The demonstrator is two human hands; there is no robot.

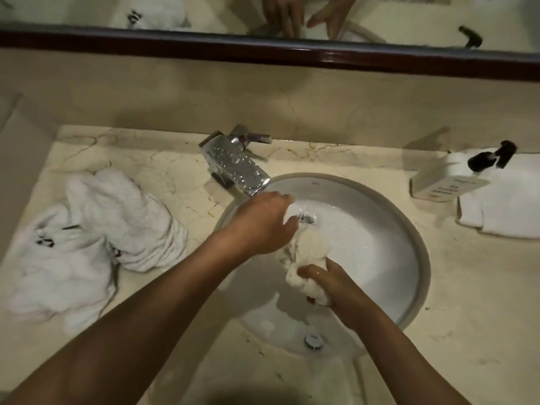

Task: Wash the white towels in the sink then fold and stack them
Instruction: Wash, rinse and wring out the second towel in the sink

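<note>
A wet, bunched white towel [306,252] hangs over the round white sink [409,229]. My left hand [260,223] grips its upper end just below the faucet spout. My right hand [330,282] is curled round its lower end, nearer to me. The towel looks twisted between the two hands. A heap of crumpled white towels [96,235] with dark markings lies on the marble counter left of the sink. A folded white towel [502,209] lies on the counter at the right.
A chrome faucet [233,165] stands at the sink's back left. A white pump bottle [455,176] rests on the folded towel. The drain [306,219] shows in the basin, an overflow cap [314,340] at the near rim. A mirror with dark frame [263,51] runs along the wall.
</note>
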